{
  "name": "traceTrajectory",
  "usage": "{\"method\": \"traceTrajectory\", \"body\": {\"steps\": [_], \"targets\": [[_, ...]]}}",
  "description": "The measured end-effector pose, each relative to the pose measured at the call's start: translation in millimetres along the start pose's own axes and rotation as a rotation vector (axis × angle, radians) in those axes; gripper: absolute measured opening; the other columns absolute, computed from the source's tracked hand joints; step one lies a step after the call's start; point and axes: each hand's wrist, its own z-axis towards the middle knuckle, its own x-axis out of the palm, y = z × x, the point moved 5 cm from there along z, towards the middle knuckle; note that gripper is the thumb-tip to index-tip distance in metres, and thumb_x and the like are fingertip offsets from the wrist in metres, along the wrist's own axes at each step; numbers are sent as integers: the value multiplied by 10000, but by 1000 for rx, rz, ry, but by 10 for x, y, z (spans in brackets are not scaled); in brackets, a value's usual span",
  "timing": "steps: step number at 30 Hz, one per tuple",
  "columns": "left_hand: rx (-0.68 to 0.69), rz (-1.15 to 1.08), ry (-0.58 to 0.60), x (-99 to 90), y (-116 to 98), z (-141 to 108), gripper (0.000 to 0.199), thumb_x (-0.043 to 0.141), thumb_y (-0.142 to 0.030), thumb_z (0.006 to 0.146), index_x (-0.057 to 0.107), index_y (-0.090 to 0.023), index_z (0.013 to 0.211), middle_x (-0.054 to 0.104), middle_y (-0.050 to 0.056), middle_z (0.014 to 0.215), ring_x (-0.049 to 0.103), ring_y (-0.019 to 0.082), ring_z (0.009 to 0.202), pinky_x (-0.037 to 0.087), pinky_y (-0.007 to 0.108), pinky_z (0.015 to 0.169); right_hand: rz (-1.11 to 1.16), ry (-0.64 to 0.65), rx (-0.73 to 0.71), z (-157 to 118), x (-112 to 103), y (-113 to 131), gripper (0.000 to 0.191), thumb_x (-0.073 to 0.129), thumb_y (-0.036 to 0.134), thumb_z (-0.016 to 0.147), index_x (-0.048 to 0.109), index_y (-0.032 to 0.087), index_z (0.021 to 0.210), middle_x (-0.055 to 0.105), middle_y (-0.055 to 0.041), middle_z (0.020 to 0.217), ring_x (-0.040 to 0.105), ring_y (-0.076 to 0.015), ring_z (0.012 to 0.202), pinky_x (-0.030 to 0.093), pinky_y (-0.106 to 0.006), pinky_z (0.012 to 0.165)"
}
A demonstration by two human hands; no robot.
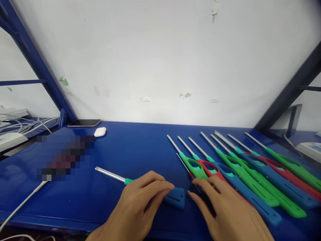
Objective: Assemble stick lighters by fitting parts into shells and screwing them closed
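My left hand [141, 197] is closed over a blue long-necked lighter [176, 197], which lies nearly crosswise on the table. Its silver tube and green collar point left, and my fingers hide the middle of its handle. To the right, my right hand [223, 202] has its fingers curled over the dark handle of a thin screwdriver [184, 163]. The metal shaft points up and left, a red collar shows below it, and the rest of the handle is mostly covered. Beside that hand begins a row of lighters, the nearest with a green handle [196, 170].
Several more lighters with green, red and blue handles [260, 201] fan out across the right of the blue table [135, 144]. Back left are a phone [84, 123] and a white earbud case [100, 132]. A white cable [21, 204] runs to a blurred-out object.
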Motion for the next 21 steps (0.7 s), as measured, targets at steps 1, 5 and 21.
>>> {"method": "traceTrajectory", "body": {"steps": [1,5,21], "targets": [[0,4,3,51,3,9,243,562,-77,1051,695,-258,1143,716,-32,1028,707,57,905,537,103,857,-20,4,-6,-8,4,13,516,290,432,1136,743,249,971,771,-66,877,775,-192,593,504,-284,328],[6,46,36,253,22,13,193,550,-107,1058,679,-249,1081,747,-18,1105,716,117,1021,550,185,943,-87,2,-78,-25,57,81,417,329,231,1084,743,196,1060,767,-87,863,782,-220,624,588,-313,430],[-29,107,-109,114,83,25,220,562,-108,1062,680,-265,1160,712,-32,1026,694,78,898,537,148,833,517,47,219,-17,-153,-235,155,573,379,1052,712,332,1104,797,24,991,803,-144,865,628,-165,685]]}}
